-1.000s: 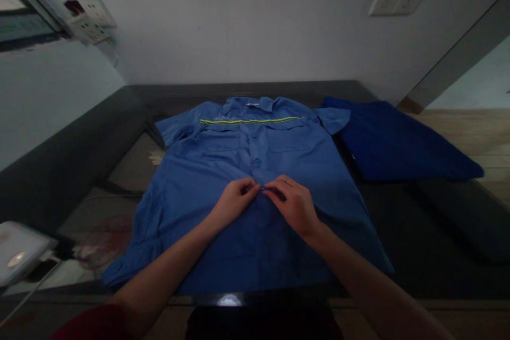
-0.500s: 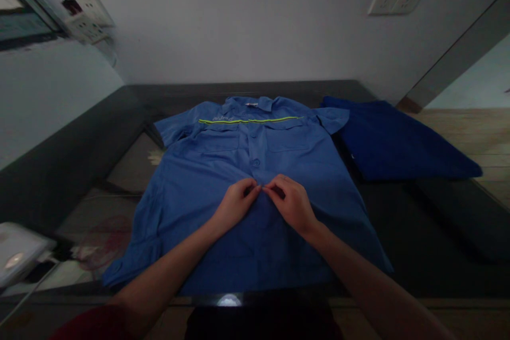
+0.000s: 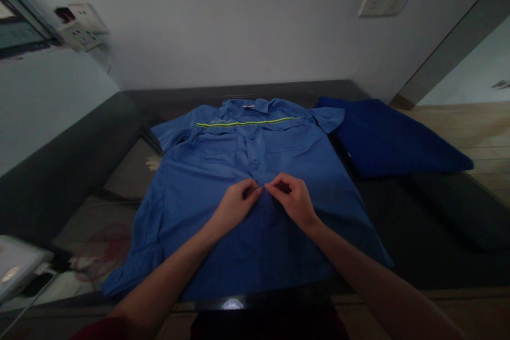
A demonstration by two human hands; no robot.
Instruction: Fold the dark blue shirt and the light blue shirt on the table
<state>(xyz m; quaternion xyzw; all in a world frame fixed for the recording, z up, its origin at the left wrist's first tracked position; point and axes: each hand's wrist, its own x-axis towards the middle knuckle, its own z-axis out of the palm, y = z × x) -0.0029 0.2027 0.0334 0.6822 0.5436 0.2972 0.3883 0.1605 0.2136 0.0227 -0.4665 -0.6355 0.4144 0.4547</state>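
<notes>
A blue short-sleeved work shirt (image 3: 207,186) with a yellow stripe across the chest lies spread front side up, collar away from me. At the middle of its front placket, my left hand (image 3: 238,199) pinches the cloth between thumb and forefinger. Facing it just to the right, my right hand (image 3: 292,196) also pinches at the placket edge, its fingertips close to the left ones. What lies between the fingertips is too small to make out. One button (image 3: 254,163) shows on the placket above my hands.
Under the shirt is a dark tabletop (image 3: 386,234). A folded darker blue cloth (image 3: 398,138) lies at the right. A white device (image 3: 19,263) with a cable is at the left edge. Wall sockets (image 3: 387,0) are on the wall behind.
The view has shifted slightly. My right forefinger arches a little more and its fingertips sit slightly farther from the left hand's. The shirt lies as before.
</notes>
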